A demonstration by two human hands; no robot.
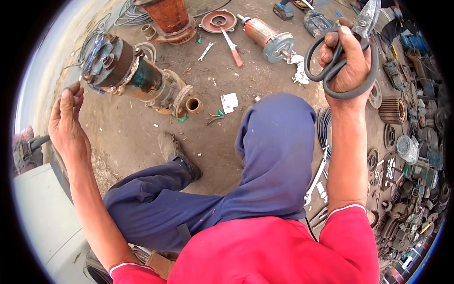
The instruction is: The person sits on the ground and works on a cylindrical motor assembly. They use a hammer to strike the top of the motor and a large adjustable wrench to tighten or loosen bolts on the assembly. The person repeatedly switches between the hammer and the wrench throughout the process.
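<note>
My right hand [353, 61] holds big scissors [363, 31] with black loop handles, well to the right of the rusty pump [143, 75]. My left hand [70, 116] is just left of the rusty pump, with its fingers loose and a little bent. On the ground to the right of the rusty pump are a small wrench [205, 51], a knife [232, 47] with a red handle and a bit of white paper [229, 101].
</note>
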